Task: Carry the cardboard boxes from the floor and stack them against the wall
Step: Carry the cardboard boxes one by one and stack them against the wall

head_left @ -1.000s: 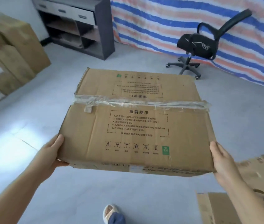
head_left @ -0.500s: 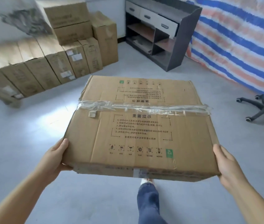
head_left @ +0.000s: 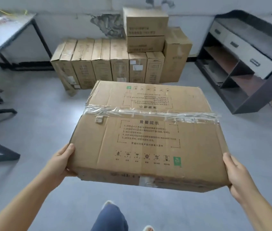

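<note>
Both arms reached forward; the left hand (head_left: 61, 161) and right hand (head_left: 237, 176) gripped opposite near corners of the box (head_left: 148, 139) (thumbs on top).

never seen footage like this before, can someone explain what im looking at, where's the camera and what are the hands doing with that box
No machine here: the camera sits on a person's head, looking forward and down, so you see their own arms. The left hand and the right hand grip the two near corners of a large cardboard box, sealed across the top with clear tape and held flat in the air above the grey floor. Ahead, a stack of boxes stands against the wall: a row on end with two more on top. A dark shelf unit is on the right, a table on the left. The person's leg shows at the bottom edge.
</note>
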### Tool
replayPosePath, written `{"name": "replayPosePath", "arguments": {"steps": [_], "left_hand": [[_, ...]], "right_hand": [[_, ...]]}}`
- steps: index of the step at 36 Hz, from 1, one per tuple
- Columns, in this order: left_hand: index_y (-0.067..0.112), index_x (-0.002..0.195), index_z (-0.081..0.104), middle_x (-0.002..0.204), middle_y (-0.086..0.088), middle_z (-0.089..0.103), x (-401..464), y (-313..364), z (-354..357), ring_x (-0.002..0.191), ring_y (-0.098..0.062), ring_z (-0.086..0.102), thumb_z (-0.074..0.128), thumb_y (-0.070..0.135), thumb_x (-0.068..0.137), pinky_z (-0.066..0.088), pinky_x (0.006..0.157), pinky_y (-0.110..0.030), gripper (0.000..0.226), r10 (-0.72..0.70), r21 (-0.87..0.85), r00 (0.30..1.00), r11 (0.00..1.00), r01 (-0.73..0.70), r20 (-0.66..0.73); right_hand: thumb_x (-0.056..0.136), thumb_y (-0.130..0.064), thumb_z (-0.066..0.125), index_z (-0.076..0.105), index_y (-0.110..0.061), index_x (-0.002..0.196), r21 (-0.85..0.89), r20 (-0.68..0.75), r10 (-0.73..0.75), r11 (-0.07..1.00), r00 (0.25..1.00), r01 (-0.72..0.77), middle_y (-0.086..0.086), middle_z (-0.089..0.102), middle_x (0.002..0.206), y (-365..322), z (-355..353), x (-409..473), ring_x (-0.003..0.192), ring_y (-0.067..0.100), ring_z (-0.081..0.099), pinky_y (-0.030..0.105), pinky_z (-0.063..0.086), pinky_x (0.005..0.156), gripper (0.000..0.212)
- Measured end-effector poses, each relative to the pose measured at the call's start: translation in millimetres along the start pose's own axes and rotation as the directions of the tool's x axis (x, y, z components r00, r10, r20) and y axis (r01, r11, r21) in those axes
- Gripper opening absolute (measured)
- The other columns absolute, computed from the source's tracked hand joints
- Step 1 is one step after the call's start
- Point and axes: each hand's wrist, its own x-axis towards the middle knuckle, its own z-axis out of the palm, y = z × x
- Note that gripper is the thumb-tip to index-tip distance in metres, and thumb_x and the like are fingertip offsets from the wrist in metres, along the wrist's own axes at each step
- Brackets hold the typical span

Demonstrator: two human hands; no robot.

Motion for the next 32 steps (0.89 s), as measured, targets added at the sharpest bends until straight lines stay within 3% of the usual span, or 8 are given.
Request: {"name": "replayPosePath", "arguments": {"steps": [5, 8, 13, 18, 23, 30, 32], "left_hand": [[0.028, 0.123, 0.052, 0.113, 0.003, 0.059, 62, 22, -13, 0.097, -0.025, 0.056, 0.039, 0.031, 0.102, 0.047, 0.086, -0.060, 0.025, -0.007, -0.028, 0.998, 1.000, 0.005, -0.064], [0.026, 0.123, 0.052, 0.107, 0.007, 0.060, 107, 42, -23, 0.094, -0.024, 0.057, 0.040, 0.031, 0.102, 0.047, 0.089, -0.063, 0.025, -0.007, -0.046, 0.997, 0.999, 0.003, -0.078], [0.028, 0.130, 0.050, 0.116, 0.003, 0.059, 186, 95, -45, 0.102, -0.027, 0.056, 0.041, 0.032, 0.102, 0.048, 0.086, -0.063, 0.030, -0.021, -0.055, 0.996, 0.998, 0.016, -0.085], [0.028, 0.130, 0.050, 0.116, 0.002, 0.059, 252, 150, -62, 0.101, -0.028, 0.057, 0.040, 0.032, 0.102, 0.049, 0.086, -0.060, 0.030, 0.003, -0.033, 0.996, 0.999, -0.006, -0.089], [0.032, 0.125, 0.049, 0.112, 0.004, 0.059, 309, 191, -61, 0.095, -0.025, 0.058, 0.039, 0.030, 0.102, 0.051, 0.078, -0.053, 0.025, 0.011, -0.049, 0.995, 0.999, -0.016, -0.100], [0.031, 0.121, 0.049, 0.097, 0.011, 0.060, 401, 241, -41, 0.079, -0.019, 0.059, 0.037, 0.027, 0.103, 0.054, 0.049, -0.040, 0.022, 0.003, -0.034, 0.993, 0.999, -0.007, -0.119], [0.031, 0.121, 0.049, 0.097, 0.011, 0.060, 432, 257, -34, 0.079, -0.022, 0.059, 0.038, 0.027, 0.103, 0.054, 0.048, -0.041, 0.022, 0.000, -0.037, 0.991, 0.999, -0.004, -0.131]], "right_hand": [[0.103, -0.032, 0.037, 0.057, -0.022, 0.117, -0.041, 0.038, -0.013, 0.999, 0.999, 0.014, -0.007, 0.064, 0.100, -21, 64, 73, 0.092, 0.011, 0.060, 0.029, 0.048, 0.079, 0.026], [0.103, -0.033, 0.038, 0.059, -0.023, 0.112, -0.057, 0.073, -0.024, 0.998, 0.997, 0.028, -0.007, 0.065, 0.102, -35, 110, 109, 0.096, 0.012, 0.061, 0.029, 0.047, 0.077, 0.025], [0.103, -0.031, 0.037, 0.055, -0.022, 0.123, -0.037, 0.074, -0.023, 0.999, 0.997, 0.026, -0.008, 0.064, 0.098, -69, 188, 159, 0.092, 0.010, 0.060, 0.028, 0.047, 0.075, 0.028], [0.104, -0.031, 0.036, 0.054, -0.015, 0.131, -0.029, 0.080, -0.007, 1.000, 0.997, 0.009, -0.007, 0.064, 0.099, -102, 255, 200, 0.092, 0.011, 0.060, 0.034, 0.047, 0.084, 0.036], [0.103, -0.031, 0.037, 0.052, -0.014, 0.134, -0.016, 0.067, 0.005, 1.000, 0.998, -0.004, -0.008, 0.063, 0.098, -127, 304, 247, 0.092, 0.010, 0.060, 0.031, 0.048, 0.079, 0.038], [0.104, -0.031, 0.036, 0.055, -0.020, 0.124, -0.043, 0.104, 0.009, 0.999, 0.995, -0.004, -0.005, 0.065, 0.103, -163, 368, 339, 0.092, 0.013, 0.061, 0.031, 0.047, 0.075, 0.031], [0.104, -0.031, 0.036, 0.056, -0.020, 0.122, -0.050, 0.114, 0.003, 0.999, 0.993, 0.002, -0.006, 0.065, 0.101, -174, 387, 372, 0.090, 0.013, 0.060, 0.031, 0.047, 0.072, 0.029]]}}
